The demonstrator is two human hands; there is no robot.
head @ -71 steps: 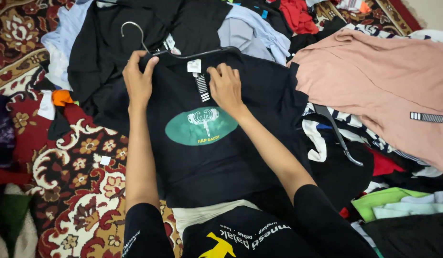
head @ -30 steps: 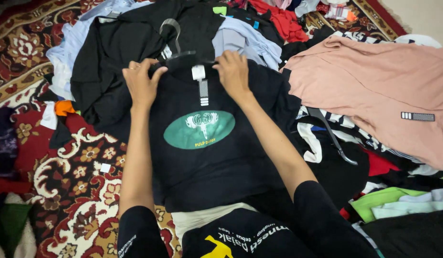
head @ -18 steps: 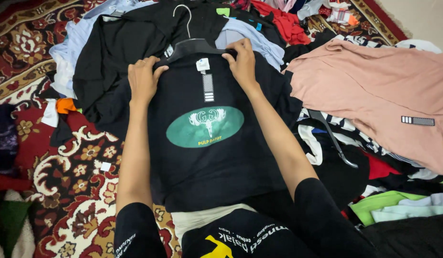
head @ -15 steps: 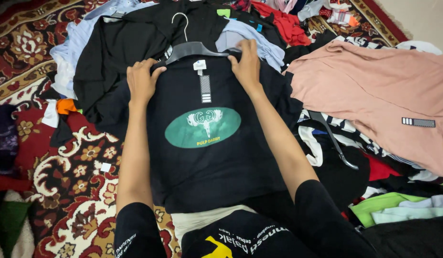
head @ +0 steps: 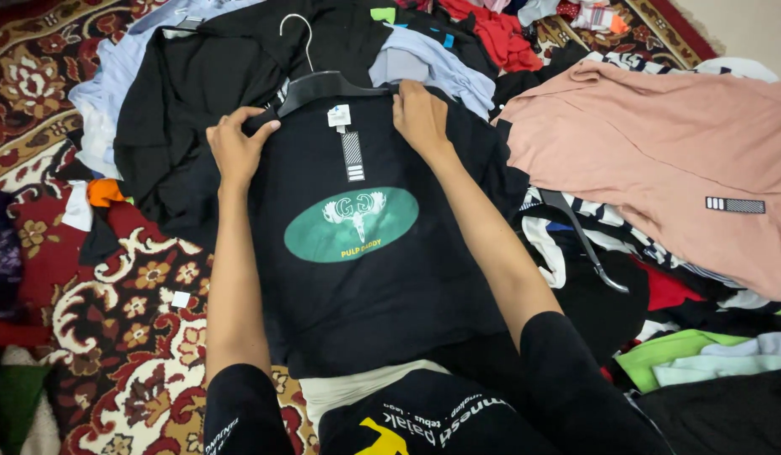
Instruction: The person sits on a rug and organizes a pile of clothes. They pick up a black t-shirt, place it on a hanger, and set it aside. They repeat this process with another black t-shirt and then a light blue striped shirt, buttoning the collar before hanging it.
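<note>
A black T-shirt point(head: 382, 286) with a green oval print lies flat in front of me on a pile of clothes. A black hanger point(head: 323, 82) with a metal hook sits in its neck, sticking out at the top. My left hand point(head: 236, 145) grips the shirt's left shoulder over the hanger's end. My right hand point(head: 417, 116) presses on the right shoulder beside the collar. A white tag and a striped sticker hang below the collar.
A pink shirt point(head: 660, 160) lies spread at the right. Black, light blue point(head: 112, 84) and red garments are heaped behind the hanger. A second dark hanger point(head: 584, 244) rests among striped clothes at the right. A red patterned carpet point(head: 121, 295) shows at the left.
The hanger has slid further up out of the shirt's neck. Both hands have shifted outward along the shoulders, and the view has moved slightly closer.
</note>
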